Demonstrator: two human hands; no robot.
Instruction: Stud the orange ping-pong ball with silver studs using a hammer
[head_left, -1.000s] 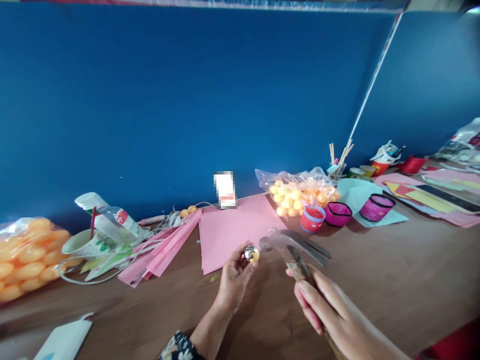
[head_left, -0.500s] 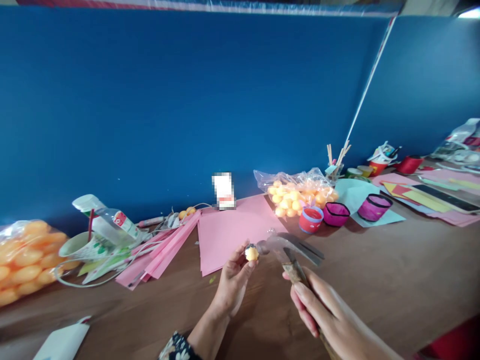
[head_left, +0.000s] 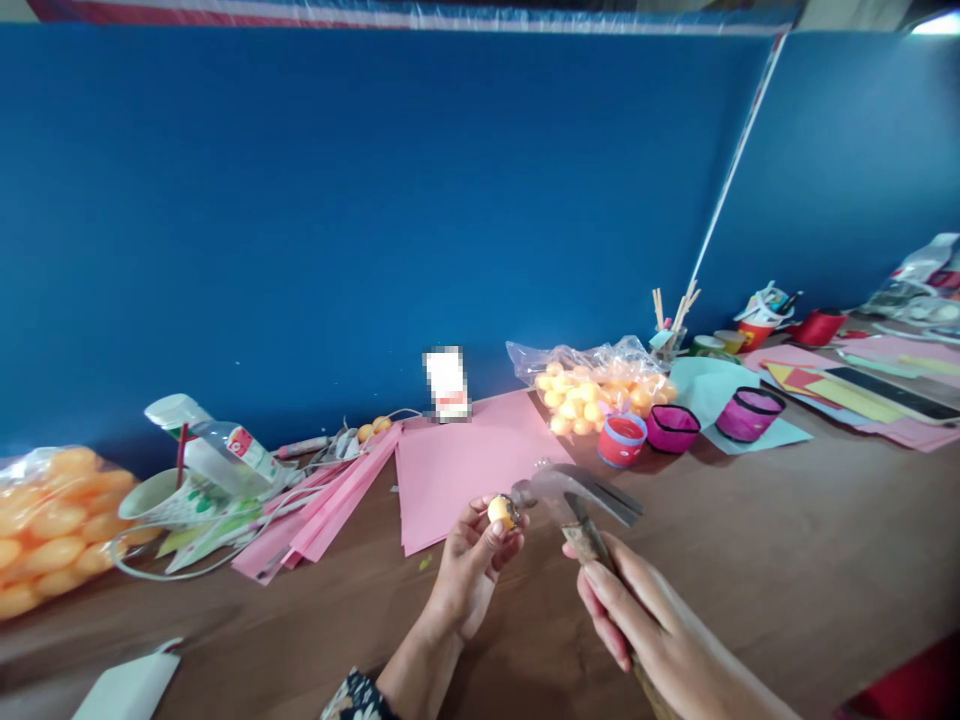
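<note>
Between the fingers and thumb of my left hand point(head_left: 471, 570) is a small yellow ball point(head_left: 501, 512) with a dark patch on its right side; what the patch is, I cannot make out. My right hand point(head_left: 630, 600) is wrapped round the wooden handle of a claw hammer point(head_left: 566, 495). The hammer's striking face points left and lies right beside the ball; whether they touch, I cannot tell. Its claw points right. Both hands are above the brown table, in front of a stack of pink paper sheets point(head_left: 465, 450).
Bags of orange balls lie at the left point(head_left: 60, 525) and behind the hammer point(head_left: 574, 395). Small red and magenta cups point(head_left: 673, 428) stand right of the paper. A plastic bottle point(head_left: 225, 445), a paper cup point(head_left: 154, 495) and pink strips point(head_left: 322, 500) crowd the left. A blue partition point(head_left: 375, 200) rises behind.
My left hand has turned the ball, so its dark part now faces right toward the hammer. The hammer has shifted slightly left and stays in my right hand.
</note>
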